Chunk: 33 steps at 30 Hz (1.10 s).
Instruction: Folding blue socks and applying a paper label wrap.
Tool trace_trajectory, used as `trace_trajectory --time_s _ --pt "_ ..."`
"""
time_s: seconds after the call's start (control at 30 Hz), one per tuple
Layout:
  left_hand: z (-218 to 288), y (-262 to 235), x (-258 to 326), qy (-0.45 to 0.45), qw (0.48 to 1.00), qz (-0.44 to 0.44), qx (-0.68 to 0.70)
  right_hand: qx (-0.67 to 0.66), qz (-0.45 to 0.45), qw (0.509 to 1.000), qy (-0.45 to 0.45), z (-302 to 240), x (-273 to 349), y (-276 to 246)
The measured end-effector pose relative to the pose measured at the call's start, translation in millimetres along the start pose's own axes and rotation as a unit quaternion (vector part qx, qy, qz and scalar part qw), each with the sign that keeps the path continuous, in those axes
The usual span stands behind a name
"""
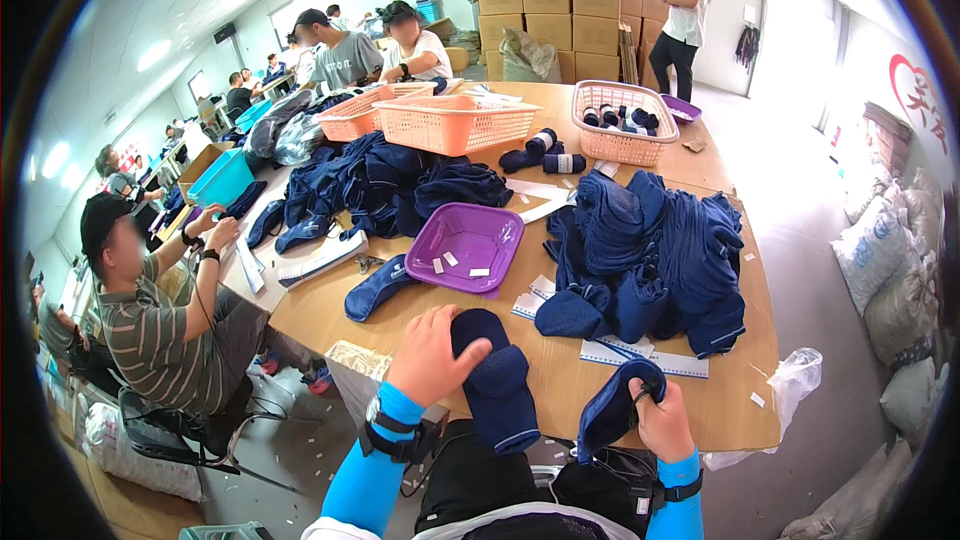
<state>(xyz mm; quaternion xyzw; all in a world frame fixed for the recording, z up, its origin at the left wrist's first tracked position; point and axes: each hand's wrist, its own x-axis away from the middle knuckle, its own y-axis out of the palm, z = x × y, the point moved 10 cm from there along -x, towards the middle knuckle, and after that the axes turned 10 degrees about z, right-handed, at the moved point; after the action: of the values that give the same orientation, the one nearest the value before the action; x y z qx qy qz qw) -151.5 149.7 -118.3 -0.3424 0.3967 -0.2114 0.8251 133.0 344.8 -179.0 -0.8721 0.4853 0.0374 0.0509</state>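
Observation:
My left hand (430, 352) lies palm down at the near table edge, fingers stretched out and thumb apart, against a folded navy sock (490, 380). The sock's lower end hangs over the edge. To the right, my right hand (662, 422) is closed on a navy eye mask (612, 410) with light piping, gripping it near a black strap. Another navy eye mask (380, 288) with a white mark lies beyond my left hand. A large heap of navy socks (655, 250) stands beyond my right hand, with white-and-blue paper bands (685, 365) beside it.
A purple tray (465, 240) holds small white labels. Peach baskets (455, 125) stand behind a second navy heap (390, 185); another peach basket (625, 125) holds banded rolls. A seated co-worker (165, 310) is at the left. A plastic bag (795, 380) hangs by the right table edge.

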Motion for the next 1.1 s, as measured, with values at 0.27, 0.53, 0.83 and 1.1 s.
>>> trace_trajectory --time_s 0.27,0.53,0.83,1.1 --pt "60 -7 24 0.154 0.987 -0.024 0.033 0.003 -0.008 1.000 0.005 1 -2 3" --pt "20 -1 4 -0.008 0.999 0.015 -0.047 0.029 -0.005 0.999 0.014 7 0 1" --pt "45 4 8 0.116 0.991 0.054 0.047 0.047 0.016 0.999 0.005 0 4 -5" --pt "11 11 4 0.028 0.989 0.142 0.008 0.015 0.003 1.000 0.018 2 2 -1"
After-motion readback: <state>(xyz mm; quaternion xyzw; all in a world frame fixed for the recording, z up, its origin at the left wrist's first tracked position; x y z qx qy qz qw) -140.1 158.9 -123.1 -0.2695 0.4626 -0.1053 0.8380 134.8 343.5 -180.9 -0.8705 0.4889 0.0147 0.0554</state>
